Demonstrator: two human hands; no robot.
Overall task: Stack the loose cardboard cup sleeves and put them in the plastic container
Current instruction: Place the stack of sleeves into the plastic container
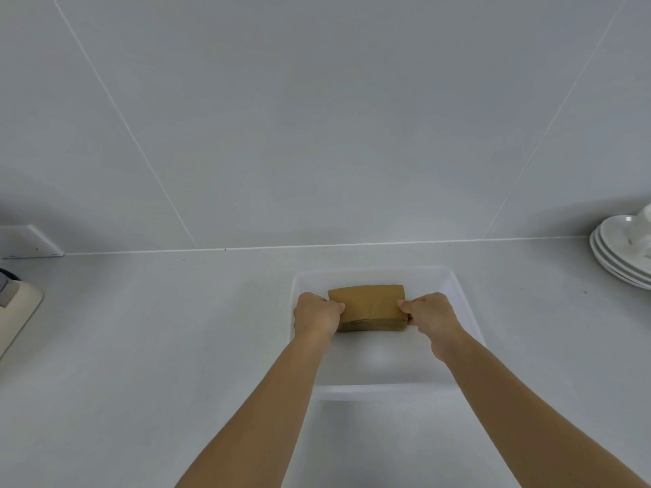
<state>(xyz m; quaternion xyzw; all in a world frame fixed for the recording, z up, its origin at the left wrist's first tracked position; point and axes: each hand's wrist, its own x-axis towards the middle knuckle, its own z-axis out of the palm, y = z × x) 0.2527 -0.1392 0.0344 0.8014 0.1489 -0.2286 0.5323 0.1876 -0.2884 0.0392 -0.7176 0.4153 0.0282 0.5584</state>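
A stack of brown cardboard cup sleeves [370,306] sits inside the far half of a clear plastic container [380,390] on the white counter. My left hand [317,313] grips the stack's left end and my right hand [431,315] grips its right end. Both hands reach over the container walls. I cannot tell whether the stack rests on the container floor or hangs just above it.
A pile of white plates [621,253] with a cup on top stands at the far right by the wall. At the left edge lies a cream-coloured appliance [16,311], and a white wall socket plate [30,243] sits behind it. The tiled wall rises close behind the container.
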